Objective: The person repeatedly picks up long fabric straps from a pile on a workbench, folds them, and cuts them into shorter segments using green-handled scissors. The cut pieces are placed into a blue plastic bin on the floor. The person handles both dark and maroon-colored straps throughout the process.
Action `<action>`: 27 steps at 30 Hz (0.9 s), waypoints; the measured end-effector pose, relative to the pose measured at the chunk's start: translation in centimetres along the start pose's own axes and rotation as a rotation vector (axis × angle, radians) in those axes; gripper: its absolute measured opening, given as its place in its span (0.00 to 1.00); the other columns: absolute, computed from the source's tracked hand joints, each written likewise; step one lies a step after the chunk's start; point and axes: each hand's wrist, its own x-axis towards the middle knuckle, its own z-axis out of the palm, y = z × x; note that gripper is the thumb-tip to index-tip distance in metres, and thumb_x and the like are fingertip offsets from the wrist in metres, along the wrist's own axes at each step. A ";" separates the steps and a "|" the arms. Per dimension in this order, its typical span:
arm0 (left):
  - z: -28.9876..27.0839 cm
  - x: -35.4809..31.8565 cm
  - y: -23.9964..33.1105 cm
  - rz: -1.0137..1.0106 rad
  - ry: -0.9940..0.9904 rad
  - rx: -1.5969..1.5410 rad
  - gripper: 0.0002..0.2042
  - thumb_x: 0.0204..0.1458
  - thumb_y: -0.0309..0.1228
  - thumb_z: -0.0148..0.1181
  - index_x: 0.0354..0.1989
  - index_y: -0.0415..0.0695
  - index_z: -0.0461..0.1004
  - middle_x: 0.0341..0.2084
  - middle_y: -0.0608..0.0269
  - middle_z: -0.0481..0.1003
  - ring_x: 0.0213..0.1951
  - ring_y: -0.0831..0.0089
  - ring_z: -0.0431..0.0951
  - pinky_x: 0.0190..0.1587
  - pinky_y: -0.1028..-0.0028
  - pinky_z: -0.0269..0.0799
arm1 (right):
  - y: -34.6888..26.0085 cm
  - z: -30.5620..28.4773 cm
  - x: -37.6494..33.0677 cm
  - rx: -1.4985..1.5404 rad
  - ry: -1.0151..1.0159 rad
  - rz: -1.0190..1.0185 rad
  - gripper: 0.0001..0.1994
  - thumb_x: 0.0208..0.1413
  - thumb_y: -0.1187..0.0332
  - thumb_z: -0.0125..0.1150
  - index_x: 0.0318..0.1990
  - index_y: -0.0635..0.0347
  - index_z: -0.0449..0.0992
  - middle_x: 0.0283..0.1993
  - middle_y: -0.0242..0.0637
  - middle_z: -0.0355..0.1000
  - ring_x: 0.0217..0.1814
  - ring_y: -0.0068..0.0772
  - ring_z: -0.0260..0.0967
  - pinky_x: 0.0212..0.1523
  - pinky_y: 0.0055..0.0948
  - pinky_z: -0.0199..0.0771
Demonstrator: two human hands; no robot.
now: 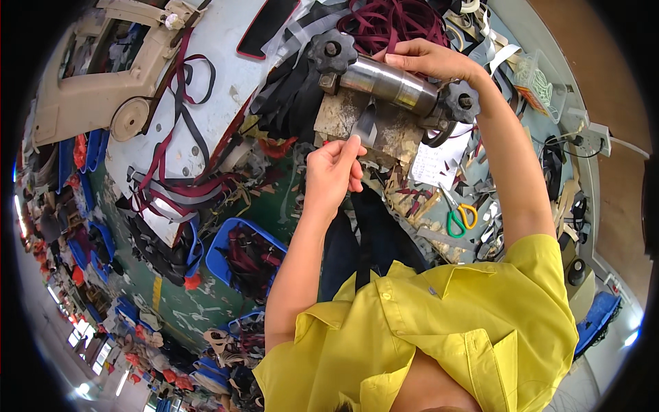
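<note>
My left hand (pixel 333 168) is closed in a pinch, thumb against forefinger, on the pale end of a short grey strip (pixel 367 127) at the near side of a steel roller (pixel 391 84). The roller lies across a worn board (pixel 336 117), with a dark star-shaped knob (pixel 332 51) at its left end and another knob (pixel 460 103) at its right. My right hand (pixel 432 60) reaches over to the roller's far side, its fingers closed around a maroon strap (pixel 392 38) from the heap behind. The roller hides part of those fingers.
Scissors (pixel 461 218) with green and orange handles and a written paper (pixel 439 161) lie right of the board among scraps. A beige sewing machine (pixel 96 75) and a phone (pixel 268 27) are on the left table. Below stands a blue bin (pixel 218 254) of straps.
</note>
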 end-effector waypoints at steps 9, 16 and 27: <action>-5.6 -5.1 -9.4 -0.033 0.118 -0.037 0.11 0.56 0.36 0.53 0.30 0.39 0.73 0.17 0.67 0.71 0.17 0.81 0.71 0.21 0.83 0.64 | 5.6 -6.5 -14.4 0.579 0.797 0.081 0.13 0.59 0.60 0.49 0.40 0.63 0.69 0.29 0.28 0.67 0.27 0.16 0.60 0.31 0.18 0.61; -15.1 -10.5 -32.1 -0.124 0.273 0.728 0.10 0.49 0.37 0.58 0.32 0.43 0.75 0.29 0.53 0.76 0.33 0.54 0.76 0.35 0.62 0.71 | 3.6 18.7 -21.7 -0.732 0.828 0.401 0.06 0.53 0.69 0.57 0.36 0.60 0.73 0.31 0.41 0.72 0.35 0.37 0.70 0.36 0.34 0.69; -22.6 -8.1 -46.5 -0.131 0.343 0.938 0.27 0.44 0.44 0.62 0.55 0.57 0.66 0.61 0.50 0.53 0.58 0.42 0.56 0.55 0.50 0.57 | 39.7 52.7 11.4 -0.742 -0.186 0.248 0.14 0.49 0.61 0.57 0.42 0.55 0.78 0.62 0.42 0.57 0.65 0.48 0.48 0.58 0.49 0.55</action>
